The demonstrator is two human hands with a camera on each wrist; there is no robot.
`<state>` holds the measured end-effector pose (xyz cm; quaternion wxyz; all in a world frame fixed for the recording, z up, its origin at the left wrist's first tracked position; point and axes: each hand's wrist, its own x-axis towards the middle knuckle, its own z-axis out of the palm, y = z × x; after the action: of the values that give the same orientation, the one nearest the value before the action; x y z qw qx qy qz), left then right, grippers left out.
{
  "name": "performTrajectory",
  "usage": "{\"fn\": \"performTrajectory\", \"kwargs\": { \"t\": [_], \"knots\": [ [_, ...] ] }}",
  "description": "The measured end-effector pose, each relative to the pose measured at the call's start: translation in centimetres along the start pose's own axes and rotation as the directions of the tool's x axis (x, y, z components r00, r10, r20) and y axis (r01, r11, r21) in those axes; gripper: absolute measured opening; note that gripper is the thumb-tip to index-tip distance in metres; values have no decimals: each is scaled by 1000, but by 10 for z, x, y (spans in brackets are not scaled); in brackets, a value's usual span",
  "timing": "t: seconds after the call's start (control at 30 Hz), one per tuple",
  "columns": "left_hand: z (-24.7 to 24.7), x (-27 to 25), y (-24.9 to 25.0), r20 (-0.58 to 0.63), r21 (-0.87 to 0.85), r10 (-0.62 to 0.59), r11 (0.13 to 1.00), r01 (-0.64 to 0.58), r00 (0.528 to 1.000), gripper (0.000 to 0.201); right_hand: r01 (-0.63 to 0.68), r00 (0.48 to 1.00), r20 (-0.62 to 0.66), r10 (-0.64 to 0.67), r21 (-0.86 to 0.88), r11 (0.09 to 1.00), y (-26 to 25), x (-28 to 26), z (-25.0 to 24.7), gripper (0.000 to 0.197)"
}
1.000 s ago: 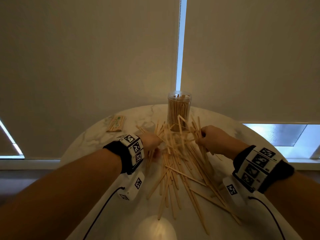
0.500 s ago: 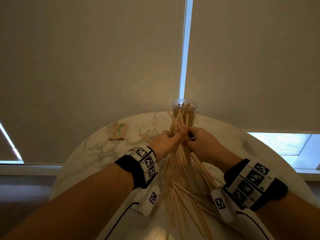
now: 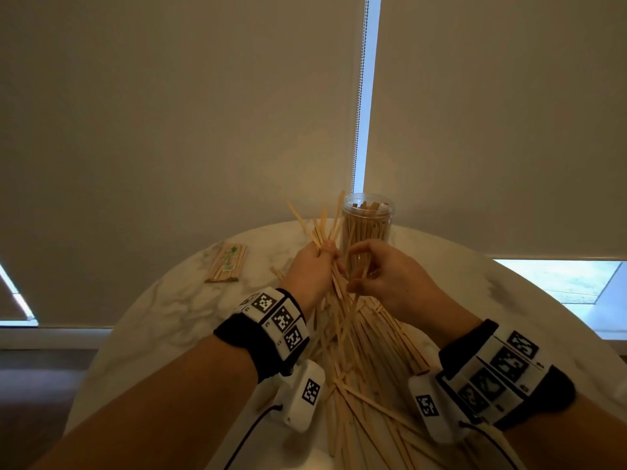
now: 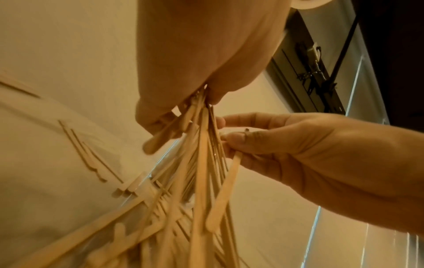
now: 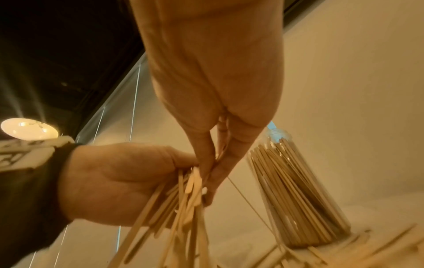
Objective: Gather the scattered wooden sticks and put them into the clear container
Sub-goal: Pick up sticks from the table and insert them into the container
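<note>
My left hand [image 3: 322, 257] grips a bundle of wooden sticks [image 3: 334, 293] held steeply, its upper ends fanning out beside the clear container [image 3: 368, 228]. Its lower ends reach down into the loose pile of sticks [image 3: 359, 361] on the marble table. My right hand [image 3: 354, 279] is at the bundle just below the left hand; its thumb and fingers pinch a few sticks [image 4: 221, 143]. In the right wrist view the left hand [image 5: 119, 181] closes round the bundle [image 5: 183, 203]. The container [image 5: 296, 192] stands upright, packed with sticks, its mouth uncovered.
A flat packet of sticks [image 3: 226, 264] lies at the table's [image 3: 163, 320] far left. Behind the round table hang drawn roller blinds with a bead chain [image 3: 360, 96]. Cables run from both wrist cameras over the table's near edge.
Both hands swept inward from the pile's sides and met, then lifted a bundle upright. The left hand now holds it higher beside the container; the right hand has shifted lower on it.
</note>
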<state>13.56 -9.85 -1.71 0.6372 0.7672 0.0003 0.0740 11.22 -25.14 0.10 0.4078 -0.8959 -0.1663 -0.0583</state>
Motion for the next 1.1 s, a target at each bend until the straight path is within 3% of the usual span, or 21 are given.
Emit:
{"fn": "performTrajectory", "kwargs": {
  "t": [0.1, 0.17, 0.23, 0.3, 0.43, 0.57, 0.63, 0.8, 0.93, 1.03, 1.1],
  "knots": [
    [0, 3, 7, -6, -251, -32, 968, 29, 999, 26, -27, 996, -78, 37, 128, 991, -1, 3, -15, 58],
    [0, 7, 12, -20, -354, 9, 935, -15, 1000, 22, -17, 989, -141, 48, 217, 976, -3, 7, -28, 45],
    [0, 12, 17, -45, -367, 77, 926, -88, 996, 23, -10, 982, -178, 65, 291, 957, -9, 9, -41, 28],
    [2, 16, 24, -45, -388, 116, 913, -124, 992, 28, -13, 983, -173, 62, 272, 962, -14, 11, -49, 22],
    [13, 16, 36, 80, -411, 188, 901, -139, 979, 41, 39, 986, -169, 1, 233, 972, -21, 10, -55, 16],
    [29, 6, 42, 149, -276, 244, 941, -196, 958, 59, 137, 965, -248, -90, 181, 974, -23, 12, -59, 4],
    [37, 0, 42, 165, -220, 270, 948, -231, 949, 57, 174, 941, -319, -111, 177, 969, -23, 14, -61, 3],
    [51, -8, 46, 189, -326, 351, 903, -279, 917, 46, 190, 902, -415, -119, 134, 973, -20, 18, -68, 14],
    [53, -11, 48, 180, -317, 401, 888, -333, 898, 44, 168, 902, -425, -74, 189, 967, -24, 16, -78, 64],
    [57, -14, 49, 265, -299, 469, 871, -391, 842, 40, 286, 900, -401, -169, 252, 925, -34, 10, -84, 90],
    [62, -15, 49, 318, -260, 486, 871, -418, 814, 37, 386, 864, -421, -277, 200, 900, -38, 6, -87, 92]
  ]
}}
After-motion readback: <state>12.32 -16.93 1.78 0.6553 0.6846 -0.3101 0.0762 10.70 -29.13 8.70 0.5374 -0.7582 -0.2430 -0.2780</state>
